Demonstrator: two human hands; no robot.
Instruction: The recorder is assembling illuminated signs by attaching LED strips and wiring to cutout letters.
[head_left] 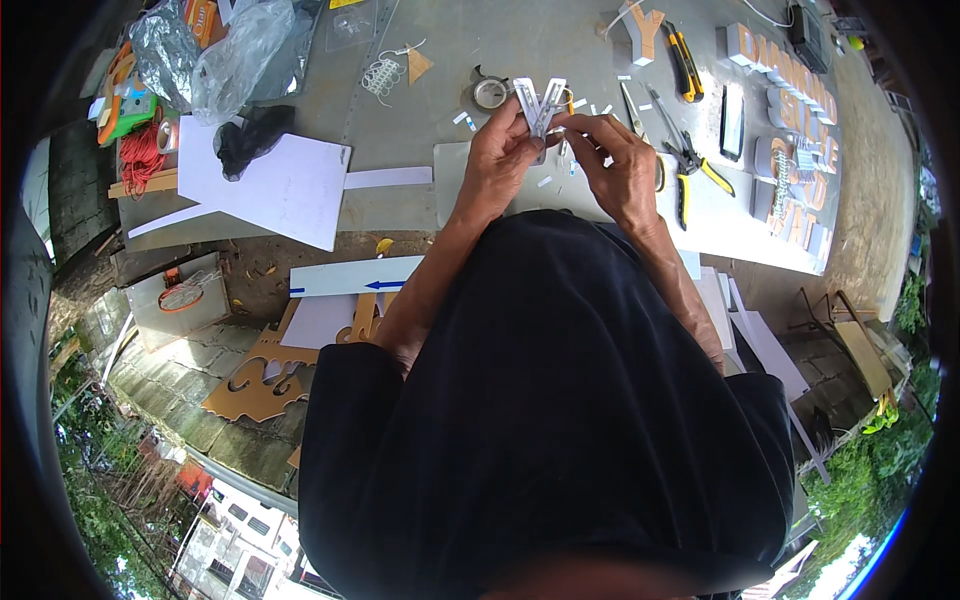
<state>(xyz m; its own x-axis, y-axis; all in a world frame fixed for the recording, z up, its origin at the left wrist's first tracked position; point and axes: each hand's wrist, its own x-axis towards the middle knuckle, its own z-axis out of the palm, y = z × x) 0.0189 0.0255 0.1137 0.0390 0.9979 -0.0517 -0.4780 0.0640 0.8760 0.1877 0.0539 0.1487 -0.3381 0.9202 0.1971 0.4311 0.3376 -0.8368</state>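
My left hand is closed round a white Y-shaped letter, a hollow form with thin raised walls, held up above the table. The letter's arms point away from me and its stem toward me. At the stem's right side, my right hand has its thumb and fingers pinched together. Whatever is between those fingertips is too small to make out. Small white and blue scraps lie on the table around the hands. Just beyond my left hand sits a roll of tape.
Right of my hands lie scissors, yellow-handled pliers, a yellow-black cutter knife and a phone. Several block letters stand at the far right. White sheet, plastic bags and red cord are on the left.
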